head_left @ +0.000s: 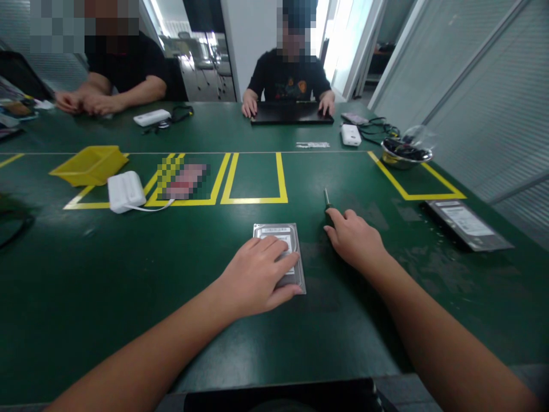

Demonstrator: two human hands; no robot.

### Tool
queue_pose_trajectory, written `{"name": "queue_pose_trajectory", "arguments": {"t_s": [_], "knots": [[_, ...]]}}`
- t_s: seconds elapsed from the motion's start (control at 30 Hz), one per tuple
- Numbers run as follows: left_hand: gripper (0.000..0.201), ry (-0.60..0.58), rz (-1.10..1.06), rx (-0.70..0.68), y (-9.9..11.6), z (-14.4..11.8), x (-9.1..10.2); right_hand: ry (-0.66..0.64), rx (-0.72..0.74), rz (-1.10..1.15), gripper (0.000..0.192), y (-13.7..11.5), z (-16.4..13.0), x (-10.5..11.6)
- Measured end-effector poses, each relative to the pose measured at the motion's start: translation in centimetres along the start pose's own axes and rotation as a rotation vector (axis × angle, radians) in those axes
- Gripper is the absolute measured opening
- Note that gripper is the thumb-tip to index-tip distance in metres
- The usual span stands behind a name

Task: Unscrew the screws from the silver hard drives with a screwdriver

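Observation:
A small silver hard drive (295, 273) with a white label lies flat on the green table in front of me. My left hand (266, 269) is laid over it from the left, its fingers across the label and its thumb by the lower right corner, holding the drive against the table. To the right, my right hand (354, 234) is closed round the dark handle of a screwdriver (327, 197). The thin metal shaft points away from me, and most of the handle is hidden by the fingers. The screwdriver is apart from the drive.
A larger hard drive (465, 223) lies on the right. Behind it is a metal bowl (407, 157) of dark items. A yellow bin (92, 166), a white power bank (126, 191) and its cable are on the left. Two people sit opposite, one holding a black panel (291, 113).

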State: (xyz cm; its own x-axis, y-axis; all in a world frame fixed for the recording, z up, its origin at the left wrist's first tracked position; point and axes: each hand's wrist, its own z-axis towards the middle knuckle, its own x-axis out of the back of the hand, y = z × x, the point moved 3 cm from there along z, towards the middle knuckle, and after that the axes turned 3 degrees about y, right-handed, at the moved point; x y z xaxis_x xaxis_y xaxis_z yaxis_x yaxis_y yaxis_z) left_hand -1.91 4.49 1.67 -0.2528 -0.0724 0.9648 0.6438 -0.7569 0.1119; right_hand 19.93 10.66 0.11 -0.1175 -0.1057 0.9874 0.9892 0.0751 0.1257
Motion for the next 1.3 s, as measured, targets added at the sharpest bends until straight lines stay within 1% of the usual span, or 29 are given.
{"name": "queue_pose_trajectory", "arguments": {"t_s": [0.23,0.5,0.77,1.03,1.3], "knots": [[0.051,-0.007,-0.004,-0.007,0.01,0.13,0.07,0.026,0.039,-0.005,0.036,0.02,0.29,-0.31],[0.050,-0.019,0.000,-0.001,0.07,0.19,0.08,0.036,0.041,0.004,0.037,0.15,0.39,-0.26],[0.054,-0.052,-0.019,0.028,0.27,0.20,0.13,0.030,0.036,0.011,0.038,0.20,0.30,-0.18],[0.056,-0.051,-0.028,0.060,0.49,0.19,0.06,0.041,0.043,0.010,0.037,0.30,0.23,-0.27],[0.054,-0.043,-0.029,0.066,0.52,0.25,-0.03,0.050,0.043,0.013,0.037,0.30,0.25,-0.32]]}}
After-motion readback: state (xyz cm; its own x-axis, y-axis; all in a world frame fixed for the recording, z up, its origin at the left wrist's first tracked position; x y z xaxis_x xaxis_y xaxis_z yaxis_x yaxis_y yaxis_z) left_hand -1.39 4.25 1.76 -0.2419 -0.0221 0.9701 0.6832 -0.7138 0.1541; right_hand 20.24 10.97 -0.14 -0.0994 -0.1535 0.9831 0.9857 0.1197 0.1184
